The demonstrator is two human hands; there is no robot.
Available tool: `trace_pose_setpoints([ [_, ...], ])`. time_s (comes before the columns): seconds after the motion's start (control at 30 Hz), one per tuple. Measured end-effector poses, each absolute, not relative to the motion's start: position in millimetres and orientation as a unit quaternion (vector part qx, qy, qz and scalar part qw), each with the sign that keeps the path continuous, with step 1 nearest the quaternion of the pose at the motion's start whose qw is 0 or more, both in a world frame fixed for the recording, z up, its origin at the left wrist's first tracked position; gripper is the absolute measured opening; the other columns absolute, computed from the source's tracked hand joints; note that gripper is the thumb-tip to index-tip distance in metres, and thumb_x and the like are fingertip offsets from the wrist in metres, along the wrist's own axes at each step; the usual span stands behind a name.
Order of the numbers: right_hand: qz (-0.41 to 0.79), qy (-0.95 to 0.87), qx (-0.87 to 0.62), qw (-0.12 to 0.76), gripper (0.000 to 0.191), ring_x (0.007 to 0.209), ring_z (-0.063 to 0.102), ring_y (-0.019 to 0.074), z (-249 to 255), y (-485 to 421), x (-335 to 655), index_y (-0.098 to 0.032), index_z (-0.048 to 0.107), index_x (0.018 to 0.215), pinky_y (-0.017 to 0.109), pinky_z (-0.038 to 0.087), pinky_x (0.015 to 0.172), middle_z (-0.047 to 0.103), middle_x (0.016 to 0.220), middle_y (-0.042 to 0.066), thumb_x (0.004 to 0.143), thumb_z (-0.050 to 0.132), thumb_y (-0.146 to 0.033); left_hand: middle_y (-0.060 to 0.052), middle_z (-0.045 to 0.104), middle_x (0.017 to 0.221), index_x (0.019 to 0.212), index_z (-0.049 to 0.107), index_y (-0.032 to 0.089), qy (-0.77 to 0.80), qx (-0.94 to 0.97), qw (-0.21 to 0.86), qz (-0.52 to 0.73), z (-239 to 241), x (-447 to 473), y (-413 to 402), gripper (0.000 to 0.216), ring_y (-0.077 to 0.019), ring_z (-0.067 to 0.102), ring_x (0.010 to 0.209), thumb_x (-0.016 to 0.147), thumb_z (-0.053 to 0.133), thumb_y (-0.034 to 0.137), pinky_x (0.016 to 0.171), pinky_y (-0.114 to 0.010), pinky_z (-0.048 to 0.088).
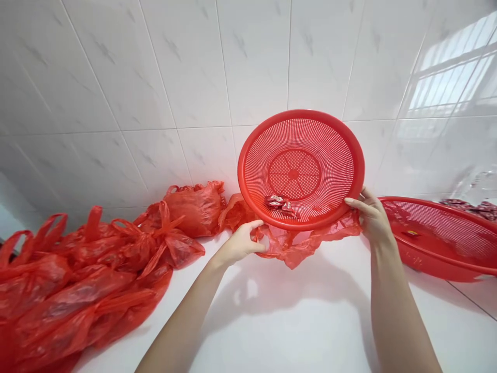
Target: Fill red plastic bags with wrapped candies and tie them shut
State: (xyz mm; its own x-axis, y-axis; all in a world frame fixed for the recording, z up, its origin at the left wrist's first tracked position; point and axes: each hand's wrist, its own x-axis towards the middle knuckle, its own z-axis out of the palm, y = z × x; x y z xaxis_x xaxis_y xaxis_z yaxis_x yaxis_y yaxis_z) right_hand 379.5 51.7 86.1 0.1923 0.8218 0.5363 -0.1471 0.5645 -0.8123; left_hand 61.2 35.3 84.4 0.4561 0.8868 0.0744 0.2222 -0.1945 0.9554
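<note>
A round red plastic colander (310, 140) is held up and tilted, its inside facing me. Several small dark-red wrapped packets (280, 204) lie low inside it, near the rim. My right hand (370, 215) grips the colander's lower right rim, thumb on top and fingers behind. My left hand (240, 242) is at the lower left rim, thumb and finger curled around the thin red plastic bag (298, 252). That bag hangs crumpled beneath the colander and reaches across to my right hand. How much of it lies behind the colander is hidden.
Several tied, filled red plastic bags (97, 280) are heaped on the left of the white tabletop (279, 321). At right stands another red basket (430, 259), with dark-red packets (485, 210) in clear plastic behind it. A tiled wall (202, 67) rises at the back.
</note>
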Motion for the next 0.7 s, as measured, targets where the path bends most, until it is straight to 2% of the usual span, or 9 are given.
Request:
trace_pose_setpoints([
  [0.17, 0.327, -0.565, -0.307, 0.692, 0.039, 0.110, 0.070, 0.0266, 82.4, 52.0, 380.3, -0.033, 0.069, 0.112, 0.040, 0.059, 0.091, 0.076, 0.113, 0.001, 0.074, 0.079, -0.033, -0.006, 0.072, 0.095, 0.118, 0.069, 0.013, 0.386, 0.686, 0.516, 0.339, 85.2, 58.6, 37.4, 0.059, -0.0226, 0.064, 0.096, 0.059, 0.070, 0.013, 0.077, -0.029, 0.050],
  [0.3, 0.326, -0.578, -0.302, 0.685, 0.043, 0.109, 0.070, 0.0268, 82.2, 52.5, 379.2, -0.034, 0.068, 0.116, 0.041, 0.060, 0.090, 0.075, 0.113, 0.002, 0.074, 0.081, -0.035, -0.002, 0.068, 0.083, 0.115, 0.070, 0.012, 0.407, 0.682, 0.507, 0.336, 87.5, 56.0, 36.2, 0.054, -0.0143, 0.057, 0.074, 0.061, 0.072, 0.014, 0.065, -0.025, 0.044],
  [0.43, 0.320, -0.589, -0.295, 0.681, 0.043, 0.109, 0.070, 0.0269, 82.3, 53.5, 377.5, -0.035, 0.068, 0.116, 0.042, 0.060, 0.090, 0.075, 0.112, 0.002, 0.075, 0.082, -0.037, -0.001, 0.068, 0.085, 0.120, 0.067, 0.011, 0.427, 0.668, 0.513, 0.330, 89.5, 53.7, 36.1, 0.061, -0.0090, 0.049, 0.062, 0.060, 0.073, 0.012, 0.059, -0.023, 0.040],
  [0.57, 0.303, -0.600, -0.302, 0.676, 0.043, 0.109, 0.069, 0.0273, 80.1, 55.2, 378.2, -0.034, 0.068, 0.115, 0.043, 0.060, 0.089, 0.075, 0.112, 0.002, 0.075, 0.082, -0.040, 0.001, 0.066, 0.078, 0.123, 0.066, 0.012, 0.430, 0.653, 0.529, 0.330, 89.4, 53.5, 37.1, 0.065, -0.0101, 0.052, 0.063, 0.058, 0.072, 0.010, 0.063, -0.024, 0.043],
  [0.7, 0.290, -0.606, -0.307, 0.674, 0.034, 0.107, 0.070, 0.0271, 77.7, 56.9, 379.5, -0.032, 0.069, 0.106, 0.043, 0.060, 0.088, 0.076, 0.106, 0.002, 0.075, 0.081, -0.040, 0.000, 0.069, 0.083, 0.123, 0.066, 0.013, 0.431, 0.645, 0.535, 0.334, 89.3, 53.4, 37.0, 0.068, -0.0136, 0.058, 0.071, 0.056, 0.069, 0.007, 0.065, -0.025, 0.044],
])
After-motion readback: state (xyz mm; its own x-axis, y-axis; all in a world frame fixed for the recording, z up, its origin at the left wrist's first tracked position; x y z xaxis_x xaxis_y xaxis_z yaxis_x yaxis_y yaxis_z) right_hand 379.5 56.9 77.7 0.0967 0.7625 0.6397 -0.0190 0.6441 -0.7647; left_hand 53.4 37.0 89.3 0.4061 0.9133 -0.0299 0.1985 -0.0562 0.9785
